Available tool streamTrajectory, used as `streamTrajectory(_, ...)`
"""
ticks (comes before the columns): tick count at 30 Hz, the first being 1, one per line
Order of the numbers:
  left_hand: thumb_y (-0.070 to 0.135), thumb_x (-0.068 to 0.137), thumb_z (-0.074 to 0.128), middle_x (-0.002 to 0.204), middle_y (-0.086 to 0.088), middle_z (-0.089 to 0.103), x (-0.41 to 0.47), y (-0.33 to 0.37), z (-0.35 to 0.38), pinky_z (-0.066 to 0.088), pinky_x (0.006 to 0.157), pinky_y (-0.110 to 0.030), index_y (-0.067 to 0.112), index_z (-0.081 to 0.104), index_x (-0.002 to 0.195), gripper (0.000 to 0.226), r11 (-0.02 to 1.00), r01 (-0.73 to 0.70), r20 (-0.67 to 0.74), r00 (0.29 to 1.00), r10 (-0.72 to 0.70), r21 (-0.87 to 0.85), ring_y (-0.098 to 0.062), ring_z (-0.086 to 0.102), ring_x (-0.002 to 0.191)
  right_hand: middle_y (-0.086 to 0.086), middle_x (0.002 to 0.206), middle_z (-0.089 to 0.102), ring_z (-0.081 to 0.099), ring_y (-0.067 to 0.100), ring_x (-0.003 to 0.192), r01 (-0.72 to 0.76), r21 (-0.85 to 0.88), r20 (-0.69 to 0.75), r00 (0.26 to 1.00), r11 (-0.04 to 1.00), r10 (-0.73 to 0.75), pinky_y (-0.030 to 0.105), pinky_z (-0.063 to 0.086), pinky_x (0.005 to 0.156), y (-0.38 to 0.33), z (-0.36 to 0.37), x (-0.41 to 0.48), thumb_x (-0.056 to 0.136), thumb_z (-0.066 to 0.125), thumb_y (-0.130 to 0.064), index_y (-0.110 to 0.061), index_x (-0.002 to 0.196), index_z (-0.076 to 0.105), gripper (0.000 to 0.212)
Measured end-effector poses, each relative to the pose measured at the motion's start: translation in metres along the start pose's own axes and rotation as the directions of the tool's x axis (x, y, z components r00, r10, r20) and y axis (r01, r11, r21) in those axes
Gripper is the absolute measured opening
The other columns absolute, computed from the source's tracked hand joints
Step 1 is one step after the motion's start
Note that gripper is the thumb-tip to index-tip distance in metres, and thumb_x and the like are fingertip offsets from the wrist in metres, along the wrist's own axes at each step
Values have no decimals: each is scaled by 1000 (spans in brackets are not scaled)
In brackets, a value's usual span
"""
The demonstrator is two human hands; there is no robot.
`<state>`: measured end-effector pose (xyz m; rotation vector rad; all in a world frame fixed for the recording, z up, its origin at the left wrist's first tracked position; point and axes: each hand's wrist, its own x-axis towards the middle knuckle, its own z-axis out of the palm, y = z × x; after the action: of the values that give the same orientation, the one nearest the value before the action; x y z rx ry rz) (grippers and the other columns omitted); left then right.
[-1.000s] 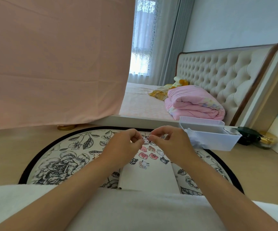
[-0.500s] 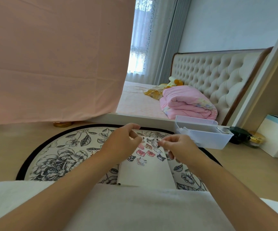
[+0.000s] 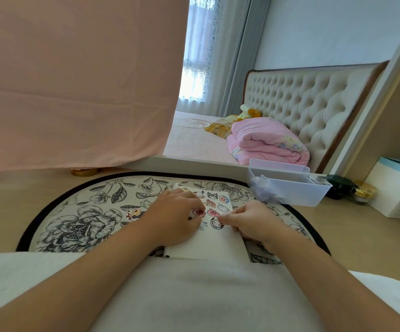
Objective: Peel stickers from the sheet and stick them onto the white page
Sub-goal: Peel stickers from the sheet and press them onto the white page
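Left hand (image 3: 177, 218): lies palm down on the left half of the white page (image 3: 208, 243). The fingers are close together and bent, with their tips on the paper (whether anything is held beneath them cannot be told).
Right hand (image 3: 250, 224): fingers curled in. The thumb and forefinger tips meet at the upper right edge of the cat-face sticker (image 3: 216, 223) and pinch it there.
Cat-face sticker: lies flat against the page, just below and left of the right fingertips, between the two hands.
Red sticker (image 3: 199, 213): on the page, touching the left fingertips and near the right thumb tip.
Other stickers (image 3: 218, 200): small cartoon figures in rows on the far end of the page, just beyond the fingertips of both hands.
Loose sticker (image 3: 133, 214): shows against the floral mat (image 3: 79, 219) on the outer side of the left hand, well apart from the right fingers (its backing cannot be made out).
Floral mat: round, black-edged, lying under the page and both hands.
White bin (image 3: 287, 191): plastic, beyond and to the right of the right fingers, at the mat's far edge.
Pink quilt (image 3: 266, 140): folded on the bed, far beyond all the fingers.
Box (image 3: 397, 188): white and blue, far to the right of the right hand.
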<state>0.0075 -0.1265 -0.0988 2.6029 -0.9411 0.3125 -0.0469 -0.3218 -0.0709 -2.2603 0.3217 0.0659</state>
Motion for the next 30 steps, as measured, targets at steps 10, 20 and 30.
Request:
streamTrajectory(10, 39, 98, 49, 136, 19, 55, 0, 0, 3, 24, 110, -30, 37, 61, 128, 32, 1000, -9, -20, 1000, 9, 13, -8, 40, 130, -6, 55, 58, 49, 7, 52, 42, -57, -49, 998, 998, -45, 20, 38, 52, 0, 5, 5, 82, 80, -36, -14, 72, 77, 25)
streamTrajectory(20, 31, 85, 48, 106, 26, 68, -3, 4, 0, 53, 86, -33, 39, 76, 101, 33, 979, -164, -19, 986, 163, -118, 4, 53, 104, -10, 61, 67, 61, 9, 66, 74, -201, -109, 989, 977, -97, 27, 49, 65, 3, 9, 8, 76, 80, -39, -19, 63, 75, 24)
streamTrajectory(30, 26, 86, 50, 109, 22, 67, -7, 10, 0, 51, 82, -28, 37, 72, 105, 31, 985, -171, -1, 985, 171, -27, -1, 54, 103, -19, 121, 57, 54, 6, 114, 314, -615, -55, 898, 723, -437, 30, 49, 94, 7, -1, -24, 93, 54, -46, -44, 134, 57, 41)
